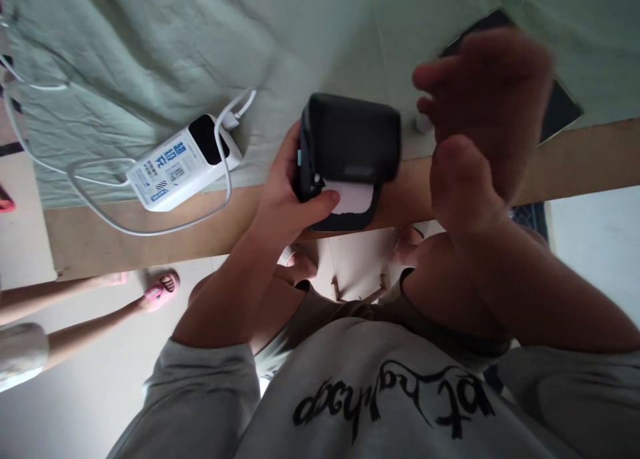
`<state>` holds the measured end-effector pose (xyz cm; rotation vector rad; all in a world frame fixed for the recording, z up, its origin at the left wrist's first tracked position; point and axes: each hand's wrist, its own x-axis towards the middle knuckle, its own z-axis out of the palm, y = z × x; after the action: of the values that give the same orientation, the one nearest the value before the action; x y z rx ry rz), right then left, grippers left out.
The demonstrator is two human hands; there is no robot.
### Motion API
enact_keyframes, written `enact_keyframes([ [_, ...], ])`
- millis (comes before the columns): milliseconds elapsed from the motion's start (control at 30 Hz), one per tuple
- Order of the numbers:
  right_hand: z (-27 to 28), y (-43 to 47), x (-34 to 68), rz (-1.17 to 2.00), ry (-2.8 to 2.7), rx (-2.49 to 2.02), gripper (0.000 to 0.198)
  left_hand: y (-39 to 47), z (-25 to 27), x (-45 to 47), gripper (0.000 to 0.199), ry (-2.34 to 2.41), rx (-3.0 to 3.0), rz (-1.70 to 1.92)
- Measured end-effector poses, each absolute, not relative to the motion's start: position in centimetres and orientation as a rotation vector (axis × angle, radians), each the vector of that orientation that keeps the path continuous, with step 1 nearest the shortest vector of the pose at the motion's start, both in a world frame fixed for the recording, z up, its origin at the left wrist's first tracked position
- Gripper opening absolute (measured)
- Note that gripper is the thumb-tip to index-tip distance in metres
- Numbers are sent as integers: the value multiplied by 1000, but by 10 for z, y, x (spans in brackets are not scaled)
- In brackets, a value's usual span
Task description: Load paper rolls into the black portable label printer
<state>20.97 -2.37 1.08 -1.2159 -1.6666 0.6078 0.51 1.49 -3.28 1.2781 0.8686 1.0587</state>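
Observation:
My left hand (287, 189) grips a black portable label printer (353, 139) from its left side, near the front edge of the cloth-covered table. My left thumb presses on a strip of white paper (355, 197) that shows at the printer's near end. To the right, my right hand (483, 112) is raised, blurred, with thumb and fingers apart and nothing visible in it. Under and behind it lies a dark flat tablet-like device (560, 112), partly hidden. A small white object (424, 123) shows beside my right fingers, too covered to name.
A white power bank (183, 165) with a looping white cable (150, 232) lies on the left of the green cloth (150, 59). The wooden table edge (135, 239) runs across in front of my legs. Another person's legs and pink sandal (163, 290) are at lower left.

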Motion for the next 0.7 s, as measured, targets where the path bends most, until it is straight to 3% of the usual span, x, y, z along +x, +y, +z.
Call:
enact_keyframes([
  [67, 3, -21, 210, 648, -1681, -1140, 43, 14, -32, 5, 73, 856, 1307, 1056],
  [233, -12, -11, 209, 742, -1880, -1116, 60, 13, -30, 6, 79, 794, 1277, 1041],
  [400, -10, -9, 207, 750, -1887, -1148, 61, 9, -25, 9, 52, 816, 1140, 1075],
  [700, -7, -10, 204, 742, -1880, -1199, 57, 9, -14, 18, 32, 813, 936, 1107],
])
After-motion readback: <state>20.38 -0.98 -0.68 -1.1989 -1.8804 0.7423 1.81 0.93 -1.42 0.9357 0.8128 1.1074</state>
